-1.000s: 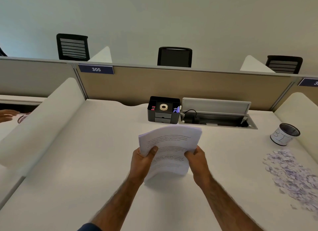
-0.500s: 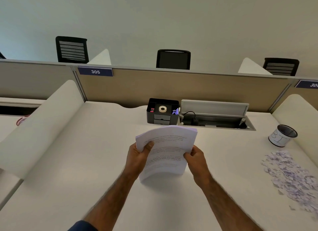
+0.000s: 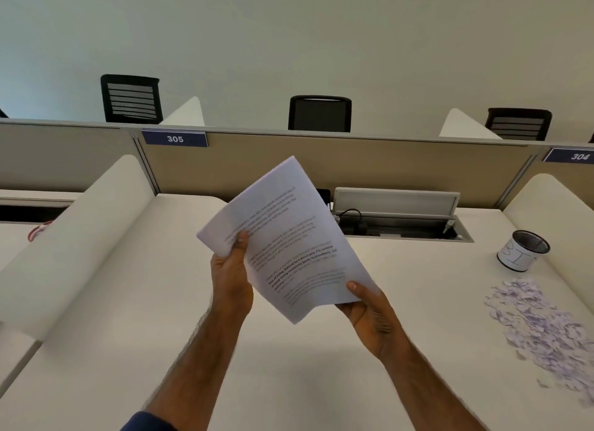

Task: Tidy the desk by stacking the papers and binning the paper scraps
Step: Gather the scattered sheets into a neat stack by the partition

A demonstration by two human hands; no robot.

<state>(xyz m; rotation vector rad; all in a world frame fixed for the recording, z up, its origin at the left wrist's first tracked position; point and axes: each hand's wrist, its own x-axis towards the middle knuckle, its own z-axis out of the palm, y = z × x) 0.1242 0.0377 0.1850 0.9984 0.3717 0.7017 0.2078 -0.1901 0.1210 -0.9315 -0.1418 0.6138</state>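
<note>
A stack of printed white papers [image 3: 289, 234] is held up in the air above the middle of the white desk [image 3: 112, 334], tilted with one corner pointing up. My left hand [image 3: 229, 276] grips its left edge, thumb on the printed face. My right hand [image 3: 369, 311] holds the lower right corner, thumb on top. A spread of small white paper scraps [image 3: 540, 324] lies on the desk at the right. Behind the scraps stands a small black mesh cup [image 3: 522, 250] wrapped in a white label.
An open cable tray with a raised lid [image 3: 395, 217] is set into the desk's back edge. A black organiser [image 3: 323, 194] is mostly hidden behind the papers. Beige partitions and white side dividers [image 3: 80, 238] bound the desk. Black chairs stand beyond.
Both hands have lifted the paper stack off the desk and turned it, so it now stands higher and tilted, covering the organiser.
</note>
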